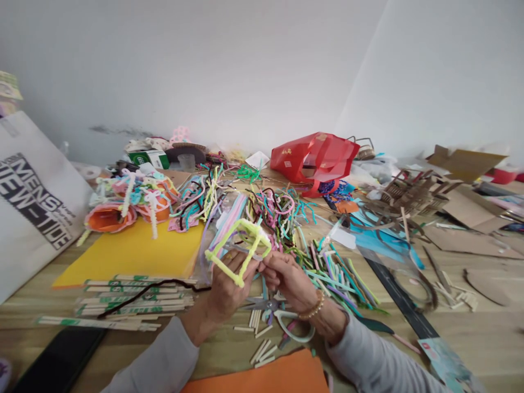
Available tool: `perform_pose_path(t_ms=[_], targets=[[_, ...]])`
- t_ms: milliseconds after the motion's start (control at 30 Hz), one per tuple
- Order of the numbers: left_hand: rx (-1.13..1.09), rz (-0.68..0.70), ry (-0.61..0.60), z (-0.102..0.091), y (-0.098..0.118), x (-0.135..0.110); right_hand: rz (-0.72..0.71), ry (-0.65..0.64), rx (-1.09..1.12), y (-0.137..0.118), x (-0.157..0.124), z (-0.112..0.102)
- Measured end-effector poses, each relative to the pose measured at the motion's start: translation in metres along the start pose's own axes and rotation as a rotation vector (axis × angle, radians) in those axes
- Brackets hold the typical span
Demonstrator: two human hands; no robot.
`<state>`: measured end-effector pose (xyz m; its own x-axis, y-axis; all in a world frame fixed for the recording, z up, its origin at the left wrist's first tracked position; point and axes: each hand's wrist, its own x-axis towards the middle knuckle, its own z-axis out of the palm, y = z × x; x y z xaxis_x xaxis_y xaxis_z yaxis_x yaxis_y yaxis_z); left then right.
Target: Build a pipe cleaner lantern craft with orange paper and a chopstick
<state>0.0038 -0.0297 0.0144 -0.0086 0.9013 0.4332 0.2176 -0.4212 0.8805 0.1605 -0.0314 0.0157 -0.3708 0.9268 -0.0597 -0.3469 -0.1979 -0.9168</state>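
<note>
Over the middle of the table, a bright yellow pipe-cleaner frame (pixel 244 271), bent into an open box shape, is held up between my hands. My left hand (pixel 229 286) closes round its lower side, fingers partly hidden behind the frame. Thumb and fingertips of my right hand (pixel 291 281) pinch together at the frame's right corner; the exact bit between them is too small to make out. A dark brown pipe cleaner (pixel 158 285) lies across paper-wrapped sticks (pixel 118 299), its end by my left wrist. Below the hands rest scissors (pixel 297 333) with pale handles.
Loose pipe cleaners (pixel 341 273) lie right of my hands, with tangled bundles (pixel 276 210) behind. Yellow sheets (pixel 135 251) are at left, an orange sheet (pixel 262 376) in front. Short sticks (pixel 262 352) lie near the scissors. A red bag (pixel 313 158) stands at the back, a white bag (pixel 36 202) far left.
</note>
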Motion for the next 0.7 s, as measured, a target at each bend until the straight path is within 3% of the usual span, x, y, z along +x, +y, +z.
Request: perform_pose_path(t_ms=[167,267,333,400,500,633,700], targets=[[0.425,0.313,-0.137,0.005,-0.001,-0.002,-0.462,0.109,-0.966,-0.007,-0.006,-0.004],[0.493,0.270,-0.132,0.011,-0.001,-0.005,-0.705,0.049,-1.547,-0.008,-0.010,-0.009],[0.444,0.166,-0.114,0.015,-0.001,-0.006,-0.780,-0.004,-1.778,-0.005,-0.010,-0.011],[0.370,0.075,-0.104,0.018,-0.001,-0.005,-0.781,-0.011,-1.887,-0.002,-0.009,-0.013],[0.272,0.000,-0.111,0.018,0.000,0.000,-0.673,0.009,-1.923,-0.007,-0.008,-0.012],[0.120,-0.094,-0.078,0.010,0.001,0.012,-0.440,-0.026,-1.788,-0.034,-0.016,-0.009],[0.021,-0.159,-0.037,0.005,-0.002,0.017,-0.367,-0.129,-1.716,-0.049,-0.024,-0.008]])
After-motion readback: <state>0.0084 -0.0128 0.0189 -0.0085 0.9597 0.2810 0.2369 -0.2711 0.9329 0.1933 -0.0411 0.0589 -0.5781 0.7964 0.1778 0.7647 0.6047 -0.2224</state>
